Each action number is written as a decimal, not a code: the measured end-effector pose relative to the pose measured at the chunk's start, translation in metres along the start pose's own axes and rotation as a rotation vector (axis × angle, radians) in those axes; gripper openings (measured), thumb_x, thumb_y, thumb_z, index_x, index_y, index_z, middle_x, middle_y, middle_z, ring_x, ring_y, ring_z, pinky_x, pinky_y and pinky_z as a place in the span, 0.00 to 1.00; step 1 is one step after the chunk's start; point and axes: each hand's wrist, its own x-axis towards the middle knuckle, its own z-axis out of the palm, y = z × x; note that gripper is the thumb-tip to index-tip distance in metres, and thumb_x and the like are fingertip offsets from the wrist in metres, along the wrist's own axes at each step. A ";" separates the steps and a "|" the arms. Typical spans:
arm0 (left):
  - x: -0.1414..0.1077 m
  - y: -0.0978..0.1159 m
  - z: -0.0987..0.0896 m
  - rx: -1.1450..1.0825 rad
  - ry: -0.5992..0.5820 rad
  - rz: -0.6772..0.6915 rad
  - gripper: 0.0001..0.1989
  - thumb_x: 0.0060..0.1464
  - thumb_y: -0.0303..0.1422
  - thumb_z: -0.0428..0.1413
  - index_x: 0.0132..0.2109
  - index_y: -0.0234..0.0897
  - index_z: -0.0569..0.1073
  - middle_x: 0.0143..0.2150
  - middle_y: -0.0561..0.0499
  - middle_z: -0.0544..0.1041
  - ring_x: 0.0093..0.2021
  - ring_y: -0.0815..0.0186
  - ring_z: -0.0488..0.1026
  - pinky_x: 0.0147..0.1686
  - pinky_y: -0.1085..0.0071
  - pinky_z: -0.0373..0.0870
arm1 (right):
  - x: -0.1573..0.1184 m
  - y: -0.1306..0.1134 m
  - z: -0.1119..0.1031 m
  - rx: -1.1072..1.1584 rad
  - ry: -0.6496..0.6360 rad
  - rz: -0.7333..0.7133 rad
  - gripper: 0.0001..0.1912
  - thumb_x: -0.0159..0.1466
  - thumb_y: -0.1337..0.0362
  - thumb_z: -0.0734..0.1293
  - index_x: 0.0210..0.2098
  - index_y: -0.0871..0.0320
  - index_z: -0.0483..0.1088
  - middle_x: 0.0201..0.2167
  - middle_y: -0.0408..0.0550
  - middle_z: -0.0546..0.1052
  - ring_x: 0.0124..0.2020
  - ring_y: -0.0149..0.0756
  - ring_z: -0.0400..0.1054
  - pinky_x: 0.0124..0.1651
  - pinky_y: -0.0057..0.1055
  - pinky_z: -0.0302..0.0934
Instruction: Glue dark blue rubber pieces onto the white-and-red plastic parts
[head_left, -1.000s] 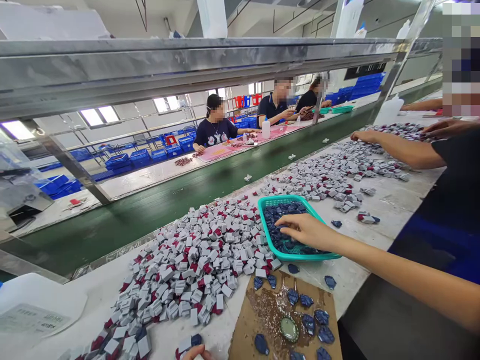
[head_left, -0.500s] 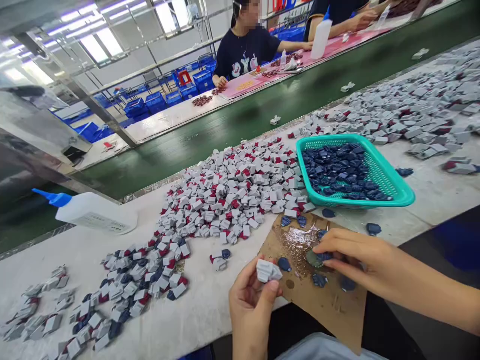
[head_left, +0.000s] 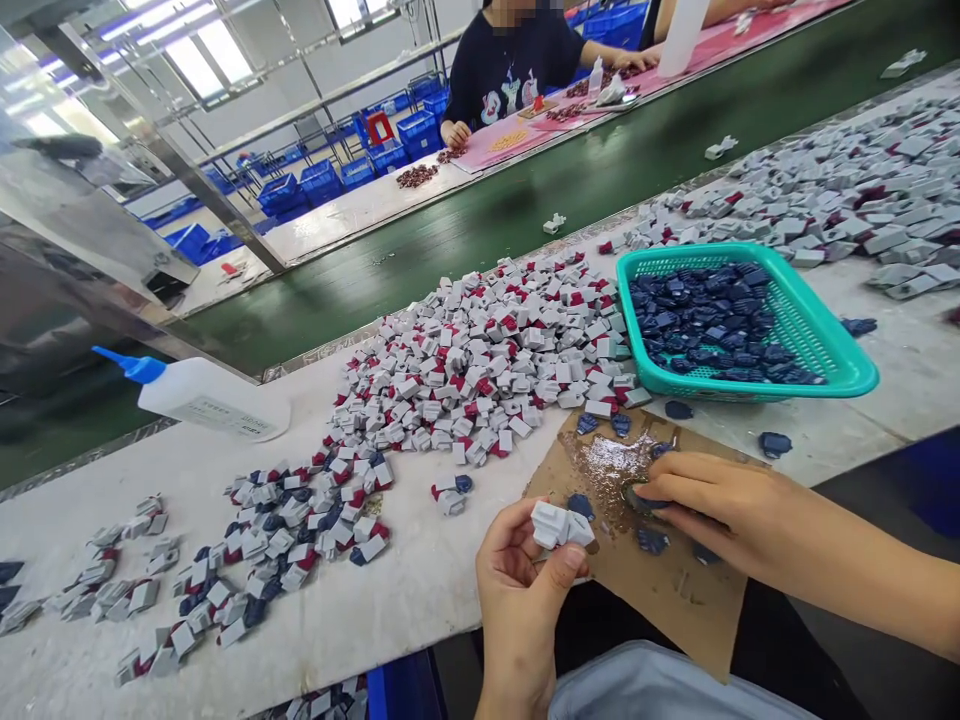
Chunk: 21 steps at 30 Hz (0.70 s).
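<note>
In the head view, a small grey block [head_left: 561, 525] is pinched between thumb and fingers of the left hand [head_left: 521, 585]. The right hand [head_left: 712, 500] is closed narrowly on a dark blue piece [head_left: 643, 497] over the gluey cardboard sheet [head_left: 675, 590]. Judged from this, the piece is best dabbed lightly and kept level; it lies just right of the block, apart from it.

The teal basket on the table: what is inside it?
The teal basket holds a heap of small dark blue pieces, mostly toward its left side; bare mesh shows at the right. What lies beneath the heap is covered.
</note>
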 end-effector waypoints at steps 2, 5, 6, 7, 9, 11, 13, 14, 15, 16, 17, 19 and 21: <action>-0.001 -0.001 0.001 -0.010 -0.014 -0.020 0.22 0.32 0.33 0.75 0.37 0.36 0.79 0.32 0.53 0.78 0.30 0.73 0.75 0.26 0.85 0.73 | 0.001 0.000 -0.001 0.002 -0.024 -0.016 0.12 0.71 0.65 0.55 0.44 0.56 0.70 0.38 0.48 0.72 0.37 0.32 0.69 0.35 0.27 0.61; -0.002 -0.003 0.001 -0.017 -0.050 -0.029 0.21 0.33 0.33 0.75 0.37 0.35 0.79 0.33 0.52 0.79 0.32 0.73 0.76 0.29 0.86 0.72 | 0.005 -0.004 -0.006 0.050 -0.012 0.010 0.12 0.70 0.65 0.56 0.42 0.56 0.71 0.38 0.48 0.73 0.36 0.33 0.69 0.35 0.29 0.61; -0.002 -0.003 0.001 -0.018 -0.060 -0.028 0.21 0.33 0.32 0.75 0.37 0.35 0.79 0.34 0.51 0.79 0.33 0.72 0.77 0.30 0.86 0.72 | 0.007 -0.007 -0.009 0.095 -0.020 0.049 0.12 0.69 0.64 0.57 0.41 0.56 0.71 0.36 0.48 0.73 0.34 0.32 0.69 0.34 0.29 0.61; -0.002 -0.004 0.001 -0.020 -0.068 -0.028 0.20 0.34 0.32 0.75 0.37 0.35 0.79 0.35 0.51 0.79 0.33 0.72 0.77 0.30 0.86 0.72 | 0.009 -0.011 -0.012 0.159 -0.030 0.109 0.11 0.69 0.62 0.58 0.40 0.56 0.72 0.33 0.48 0.72 0.32 0.31 0.68 0.32 0.28 0.60; -0.002 -0.004 0.000 -0.029 -0.085 -0.028 0.19 0.35 0.31 0.74 0.37 0.35 0.79 0.35 0.51 0.80 0.33 0.72 0.77 0.30 0.86 0.72 | 0.014 -0.022 -0.020 0.329 -0.055 0.278 0.12 0.68 0.55 0.62 0.40 0.55 0.72 0.30 0.46 0.71 0.27 0.29 0.64 0.29 0.27 0.59; -0.003 -0.004 -0.001 -0.040 -0.110 -0.029 0.19 0.36 0.30 0.74 0.37 0.35 0.78 0.34 0.51 0.80 0.31 0.72 0.77 0.30 0.85 0.72 | 0.019 -0.034 -0.028 0.512 -0.087 0.417 0.17 0.64 0.48 0.66 0.40 0.56 0.72 0.32 0.47 0.73 0.26 0.29 0.64 0.28 0.26 0.61; -0.005 -0.004 0.000 -0.046 -0.139 -0.029 0.18 0.36 0.29 0.74 0.36 0.34 0.78 0.33 0.51 0.80 0.31 0.73 0.77 0.30 0.85 0.72 | 0.022 -0.043 -0.033 0.643 -0.121 0.460 0.21 0.60 0.45 0.69 0.39 0.56 0.72 0.36 0.49 0.74 0.30 0.32 0.67 0.29 0.25 0.65; -0.006 -0.003 0.000 -0.047 -0.151 -0.031 0.18 0.36 0.29 0.74 0.36 0.34 0.78 0.33 0.51 0.80 0.31 0.73 0.77 0.29 0.86 0.72 | 0.023 -0.046 -0.034 0.677 -0.140 0.460 0.21 0.59 0.45 0.69 0.39 0.56 0.72 0.37 0.49 0.75 0.31 0.33 0.69 0.30 0.24 0.66; -0.007 -0.003 0.000 -0.047 -0.162 -0.032 0.18 0.36 0.28 0.73 0.36 0.34 0.77 0.33 0.51 0.80 0.31 0.73 0.77 0.30 0.86 0.71 | 0.024 -0.049 -0.035 0.691 -0.152 0.451 0.20 0.59 0.45 0.70 0.38 0.55 0.73 0.36 0.48 0.75 0.32 0.33 0.69 0.31 0.24 0.67; -0.007 -0.002 0.000 -0.046 -0.171 -0.034 0.18 0.36 0.28 0.73 0.36 0.34 0.77 0.33 0.51 0.80 0.31 0.74 0.77 0.30 0.87 0.71 | 0.025 -0.050 -0.036 0.693 -0.159 0.436 0.19 0.59 0.46 0.70 0.38 0.55 0.73 0.36 0.48 0.75 0.32 0.32 0.69 0.31 0.24 0.67; -0.008 -0.002 0.000 -0.045 -0.180 -0.034 0.17 0.36 0.27 0.73 0.36 0.34 0.77 0.33 0.52 0.80 0.32 0.74 0.77 0.30 0.87 0.71 | 0.026 -0.051 -0.036 0.685 -0.164 0.423 0.17 0.59 0.47 0.70 0.37 0.54 0.74 0.35 0.47 0.75 0.31 0.31 0.69 0.31 0.23 0.66; -0.009 0.000 0.000 -0.039 -0.197 -0.032 0.17 0.37 0.27 0.73 0.36 0.35 0.78 0.33 0.52 0.80 0.32 0.75 0.77 0.31 0.88 0.71 | 0.027 -0.051 -0.037 0.656 -0.166 0.382 0.15 0.60 0.48 0.70 0.37 0.53 0.74 0.33 0.44 0.75 0.29 0.29 0.68 0.30 0.22 0.65; -0.009 0.002 -0.001 -0.013 -0.209 -0.030 0.18 0.37 0.28 0.74 0.36 0.35 0.78 0.33 0.52 0.80 0.31 0.76 0.76 0.32 0.88 0.72 | 0.029 -0.051 -0.038 0.623 -0.157 0.331 0.14 0.61 0.49 0.70 0.37 0.52 0.75 0.30 0.43 0.75 0.27 0.27 0.67 0.27 0.20 0.63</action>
